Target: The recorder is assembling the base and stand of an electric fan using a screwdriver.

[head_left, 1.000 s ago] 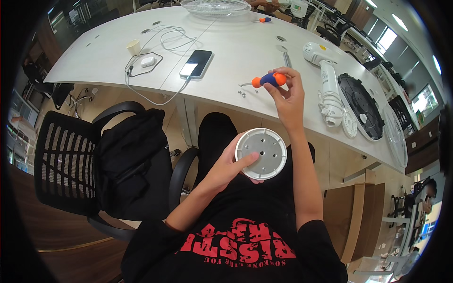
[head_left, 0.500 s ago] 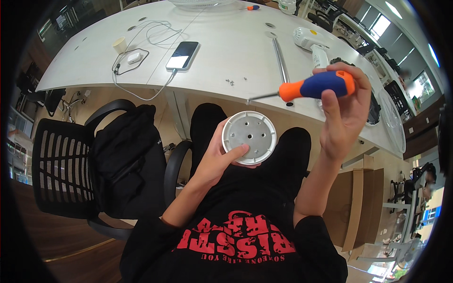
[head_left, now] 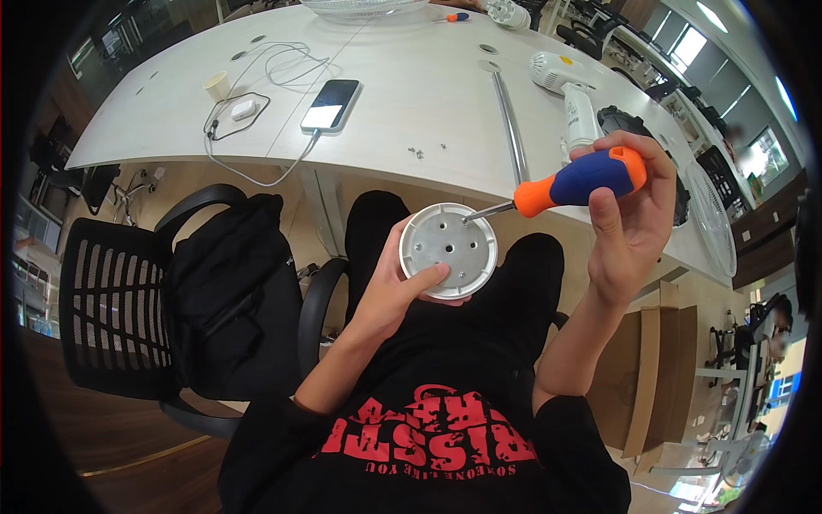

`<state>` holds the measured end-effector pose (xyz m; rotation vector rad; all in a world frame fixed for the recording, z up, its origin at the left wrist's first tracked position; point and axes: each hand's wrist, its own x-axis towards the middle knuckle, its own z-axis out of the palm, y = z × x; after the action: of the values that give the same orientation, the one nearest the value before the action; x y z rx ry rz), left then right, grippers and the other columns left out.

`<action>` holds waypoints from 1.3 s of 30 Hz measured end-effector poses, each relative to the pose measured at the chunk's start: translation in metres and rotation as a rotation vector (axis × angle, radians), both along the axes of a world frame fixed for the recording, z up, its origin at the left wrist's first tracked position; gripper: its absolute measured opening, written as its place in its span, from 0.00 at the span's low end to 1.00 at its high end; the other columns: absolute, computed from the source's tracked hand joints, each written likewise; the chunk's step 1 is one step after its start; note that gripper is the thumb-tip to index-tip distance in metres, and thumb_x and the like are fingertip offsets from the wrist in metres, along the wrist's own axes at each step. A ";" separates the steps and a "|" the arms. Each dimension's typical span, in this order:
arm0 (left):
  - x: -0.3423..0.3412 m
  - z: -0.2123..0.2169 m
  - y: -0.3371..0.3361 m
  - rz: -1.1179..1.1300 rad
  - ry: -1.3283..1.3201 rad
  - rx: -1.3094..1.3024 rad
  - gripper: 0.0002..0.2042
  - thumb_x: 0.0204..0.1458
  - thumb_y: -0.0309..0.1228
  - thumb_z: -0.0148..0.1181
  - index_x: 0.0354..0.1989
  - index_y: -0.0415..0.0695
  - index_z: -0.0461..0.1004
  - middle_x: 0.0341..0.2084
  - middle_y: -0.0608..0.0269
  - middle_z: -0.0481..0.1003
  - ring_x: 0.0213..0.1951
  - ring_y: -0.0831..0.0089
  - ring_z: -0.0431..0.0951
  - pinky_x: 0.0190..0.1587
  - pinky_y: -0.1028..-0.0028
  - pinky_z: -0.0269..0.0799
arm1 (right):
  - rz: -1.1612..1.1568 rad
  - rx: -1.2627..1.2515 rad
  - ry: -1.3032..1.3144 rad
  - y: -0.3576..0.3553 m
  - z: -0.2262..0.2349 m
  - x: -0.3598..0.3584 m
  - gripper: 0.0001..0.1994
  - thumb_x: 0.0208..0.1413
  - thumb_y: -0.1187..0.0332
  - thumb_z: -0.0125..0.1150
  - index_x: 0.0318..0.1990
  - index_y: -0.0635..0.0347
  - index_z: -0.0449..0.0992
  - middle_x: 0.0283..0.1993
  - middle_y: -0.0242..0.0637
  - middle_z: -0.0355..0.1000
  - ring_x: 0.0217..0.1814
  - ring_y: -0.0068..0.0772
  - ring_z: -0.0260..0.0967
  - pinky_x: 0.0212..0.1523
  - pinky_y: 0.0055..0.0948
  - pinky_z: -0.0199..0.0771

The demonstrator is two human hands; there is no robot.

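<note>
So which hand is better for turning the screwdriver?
Probably the right hand: it grips the screwdriver, whose tip is at the disc. The left hand is busy holding the disc.

The white surface (head_left: 411,94) holds a cup (head_left: 217,86), a small case (head_left: 244,110), a phone (head_left: 331,106) with its cord (head_left: 315,135), tiny screws (head_left: 419,155), 1 shiny pole (head_left: 510,124), 1 screwdriver (head_left: 458,17) and fan parts (head_left: 580,116).

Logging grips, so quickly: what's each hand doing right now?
Left hand: closed, holding the round white part.
Right hand: closed, holding the blue-and-orange screwdriver.
</note>
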<state>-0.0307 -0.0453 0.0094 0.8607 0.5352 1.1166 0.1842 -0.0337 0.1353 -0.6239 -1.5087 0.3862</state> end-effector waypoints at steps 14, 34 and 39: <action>0.000 0.001 0.000 -0.002 -0.006 -0.002 0.36 0.54 0.23 0.63 0.69 0.40 0.50 0.56 0.46 0.69 0.44 0.55 0.83 0.37 0.60 0.88 | 0.002 -0.006 -0.004 -0.001 0.001 0.002 0.28 0.54 0.68 0.73 0.59 0.65 0.66 0.50 0.44 0.71 0.50 0.36 0.75 0.49 0.31 0.79; -0.002 -0.008 0.003 0.073 0.092 0.079 0.35 0.53 0.24 0.64 0.68 0.41 0.54 0.57 0.50 0.69 0.49 0.64 0.80 0.34 0.69 0.86 | 0.002 -0.009 -0.057 0.000 0.002 -0.005 0.28 0.51 0.71 0.75 0.58 0.64 0.68 0.50 0.42 0.72 0.50 0.34 0.75 0.49 0.30 0.78; -0.010 0.005 0.002 0.079 0.397 0.160 0.38 0.50 0.31 0.70 0.68 0.41 0.55 0.51 0.55 0.72 0.51 0.68 0.78 0.38 0.72 0.81 | 0.012 -0.014 -0.065 -0.003 0.002 -0.003 0.28 0.50 0.71 0.75 0.57 0.64 0.69 0.49 0.41 0.72 0.50 0.34 0.75 0.50 0.31 0.78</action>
<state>-0.0409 -0.0429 0.0142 1.2217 0.8207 1.0745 0.1812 -0.0363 0.1377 -0.6439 -1.5733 0.3889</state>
